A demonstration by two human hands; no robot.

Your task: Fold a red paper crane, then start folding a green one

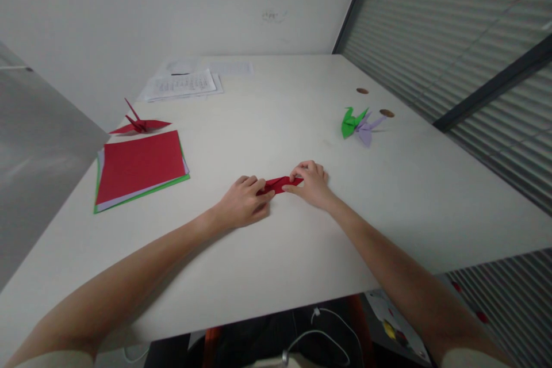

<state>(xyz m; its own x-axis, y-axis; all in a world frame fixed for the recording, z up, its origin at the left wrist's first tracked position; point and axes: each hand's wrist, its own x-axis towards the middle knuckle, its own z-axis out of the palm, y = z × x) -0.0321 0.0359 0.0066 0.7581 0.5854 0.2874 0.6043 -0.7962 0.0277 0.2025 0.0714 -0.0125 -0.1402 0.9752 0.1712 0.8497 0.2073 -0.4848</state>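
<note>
A narrow piece of folded red paper (281,184) lies on the white table between my two hands. My left hand (246,201) pinches its left end, with the thumb along the near edge and the fingertips over the top. At the right end, my right hand (311,183) grips the paper between thumb and index finger, the other fingers curled. Both ends are partly hidden under the fingers. To the left rests a stack of coloured sheets, a red sheet (144,164) on top with lilac and green edges showing below. Just behind it stands a red origami crane (140,125).
A green origami crane (350,122) touches a lilac origami crane (365,129) at the right. Two round brown spots (387,113) mark the tabletop near the window blinds (452,23). Printed papers (181,85) lie at the back left. Cables (321,333) hang below the front edge.
</note>
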